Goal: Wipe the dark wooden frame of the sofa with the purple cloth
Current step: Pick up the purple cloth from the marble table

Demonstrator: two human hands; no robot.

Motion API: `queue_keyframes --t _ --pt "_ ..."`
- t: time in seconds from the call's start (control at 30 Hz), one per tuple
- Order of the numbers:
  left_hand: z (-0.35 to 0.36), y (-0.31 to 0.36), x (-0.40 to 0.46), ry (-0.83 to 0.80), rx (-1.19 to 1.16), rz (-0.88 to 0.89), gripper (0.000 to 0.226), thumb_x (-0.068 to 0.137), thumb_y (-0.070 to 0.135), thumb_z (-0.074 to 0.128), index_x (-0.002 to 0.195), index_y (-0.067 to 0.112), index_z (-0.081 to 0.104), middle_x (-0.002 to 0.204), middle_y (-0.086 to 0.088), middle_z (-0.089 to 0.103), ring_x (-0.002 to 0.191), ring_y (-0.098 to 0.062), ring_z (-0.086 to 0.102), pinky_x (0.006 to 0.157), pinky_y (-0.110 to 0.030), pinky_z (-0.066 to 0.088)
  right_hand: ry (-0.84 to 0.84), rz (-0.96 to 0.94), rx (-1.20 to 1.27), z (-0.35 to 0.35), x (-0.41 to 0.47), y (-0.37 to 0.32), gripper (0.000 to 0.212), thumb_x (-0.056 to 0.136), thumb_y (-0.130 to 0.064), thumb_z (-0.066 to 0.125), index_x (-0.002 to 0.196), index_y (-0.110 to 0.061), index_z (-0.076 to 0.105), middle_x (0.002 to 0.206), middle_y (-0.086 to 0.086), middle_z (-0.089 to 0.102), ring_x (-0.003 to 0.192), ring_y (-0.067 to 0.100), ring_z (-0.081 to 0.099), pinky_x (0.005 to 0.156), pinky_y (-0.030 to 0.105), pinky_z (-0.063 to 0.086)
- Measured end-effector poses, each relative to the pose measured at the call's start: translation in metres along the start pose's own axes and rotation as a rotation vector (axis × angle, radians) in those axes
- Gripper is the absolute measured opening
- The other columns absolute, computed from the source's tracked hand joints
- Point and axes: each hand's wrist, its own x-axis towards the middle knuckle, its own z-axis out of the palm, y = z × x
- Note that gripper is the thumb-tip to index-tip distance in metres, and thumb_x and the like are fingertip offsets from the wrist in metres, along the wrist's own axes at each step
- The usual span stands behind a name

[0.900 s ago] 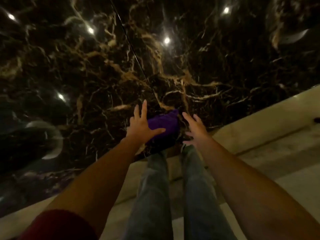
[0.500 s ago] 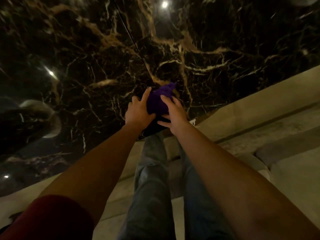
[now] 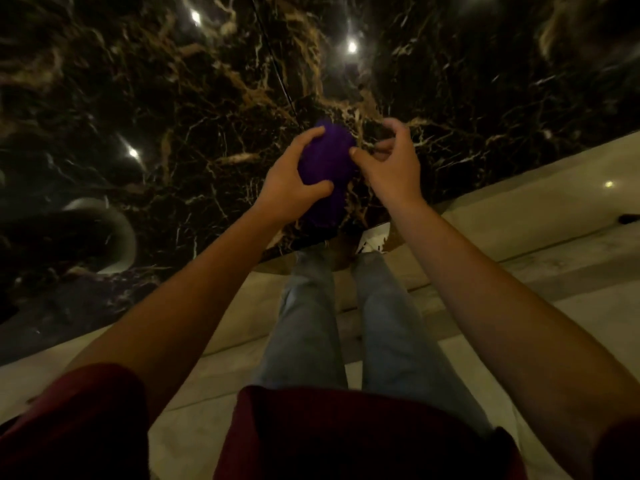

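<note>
The purple cloth (image 3: 325, 171) is bunched up and lifted off the floor in front of me. My left hand (image 3: 289, 181) grips it from the left side, thumb across its lower part. My right hand (image 3: 391, 164) pinches the cloth's right edge with thumb and fingertips, the other fingers curled. The cloth hangs down between both hands over the dark marble. No sofa or wooden frame shows in this view.
Glossy dark marble floor (image 3: 173, 98) with gold veins fills the top, reflecting ceiling lights. A pale stone band (image 3: 519, 188) runs diagonally at the right and below. My jeans-clad legs (image 3: 308, 323) and shoes stand at the marble's edge.
Both hands closed on the purple cloth where it lay on the marble and lifted it. It now hangs bunched between my hands, nearer the camera.
</note>
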Motion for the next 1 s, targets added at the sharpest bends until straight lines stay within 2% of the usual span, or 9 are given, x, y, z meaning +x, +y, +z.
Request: queue_keyframes --t 0.13,0.2,0.3,0.43,0.57,0.67,0.8,0.9,1.0 --pt "-0.012 0.068 -0.067 0.088 -0.122 0.096 0.082 0.085 0.010 0.079 0.153 0.030 0.039 0.148 0.009 0.044 0.130 -0.009 0.054 0.099 -0.030 0.058 -0.173 -0.139 0.047 -0.057 -0.044 -0.058 0.051 0.091 -0.049 0.072 0.137 -0.032 0.058 0.124 -0.008 0.063 0.112 0.008 0.063 0.093 0.034 0.056" --pt "-0.013 0.095 -0.099 0.138 -0.199 0.145 0.082 0.084 0.012 0.080 0.153 0.032 0.040 0.145 0.014 0.044 0.126 -0.003 0.056 0.091 -0.022 0.058 -0.252 -0.140 0.105 -0.079 -0.070 -0.079 0.060 0.086 -0.062 0.068 0.138 -0.031 0.058 0.128 -0.007 0.063 0.116 0.011 0.064 0.097 0.040 0.059" --pt "-0.008 0.126 -0.140 0.195 -0.291 0.223 0.084 0.082 0.017 0.082 0.151 0.038 0.041 0.154 0.007 0.042 0.129 -0.009 0.057 0.092 -0.029 0.060 -0.246 -0.162 0.173 -0.110 -0.110 -0.094 0.074 0.077 -0.075 0.064 0.137 -0.031 0.058 0.131 -0.006 0.064 0.115 0.011 0.067 0.087 0.033 0.060" --pt "0.007 0.152 -0.182 0.233 -0.380 0.275 0.082 0.079 0.027 0.083 0.148 0.047 0.043 0.153 0.017 0.042 0.131 -0.008 0.056 0.095 -0.033 0.060 -0.185 -0.058 0.399 -0.141 -0.149 -0.082 0.046 0.095 -0.061 0.057 0.128 -0.029 0.062 0.124 0.002 0.071 0.113 0.018 0.071 0.091 0.041 0.060" --pt "0.022 0.162 -0.206 0.210 -0.436 0.256 0.080 0.078 0.028 0.083 0.145 0.050 0.045 0.149 0.017 0.045 0.131 -0.013 0.057 0.098 -0.039 0.059 -0.198 0.177 0.494 -0.141 -0.179 -0.060 0.045 0.105 -0.056 0.049 0.123 -0.019 0.067 0.104 0.001 0.075 0.105 0.024 0.070 0.090 0.046 0.056" --pt "0.030 0.164 -0.216 0.141 -0.493 0.261 0.078 0.077 0.029 0.083 0.142 0.055 0.048 0.149 0.015 0.048 0.130 -0.013 0.059 0.091 -0.030 0.061 -0.224 0.263 0.636 -0.134 -0.204 -0.047 0.043 0.102 -0.058 0.054 0.112 -0.020 0.073 0.115 0.007 0.076 0.111 0.028 0.070 0.099 0.051 0.056" --pt "0.027 0.168 -0.234 0.046 -0.531 0.273 0.080 0.068 0.041 0.086 0.137 0.060 0.051 0.143 0.020 0.056 0.126 -0.008 0.063 0.091 -0.032 0.061 -0.153 0.330 0.848 -0.130 -0.250 -0.044 0.032 0.101 -0.054 0.058 0.103 -0.026 0.074 0.099 0.000 0.083 0.100 0.022 0.075 0.087 0.044 0.061" --pt "0.017 0.179 -0.248 -0.011 -0.464 0.366 0.078 0.067 0.043 0.087 0.134 0.063 0.052 0.133 0.030 0.061 0.121 0.000 0.064 0.083 -0.021 0.061 -0.156 0.324 0.904 -0.128 -0.284 -0.047 0.030 0.107 -0.047 0.052 0.112 -0.025 0.071 0.112 0.007 0.077 0.109 0.031 0.070 0.104 0.058 0.053" --pt "0.014 0.196 -0.263 -0.055 -0.325 0.469 0.077 0.070 0.044 0.084 0.135 0.066 0.047 0.133 0.036 0.056 0.123 0.001 0.061 0.085 -0.023 0.061 -0.178 0.281 1.074 -0.134 -0.311 -0.045 0.040 0.107 -0.050 0.048 0.122 -0.019 0.068 0.122 0.016 0.072 0.109 0.040 0.069 0.091 0.060 0.058"
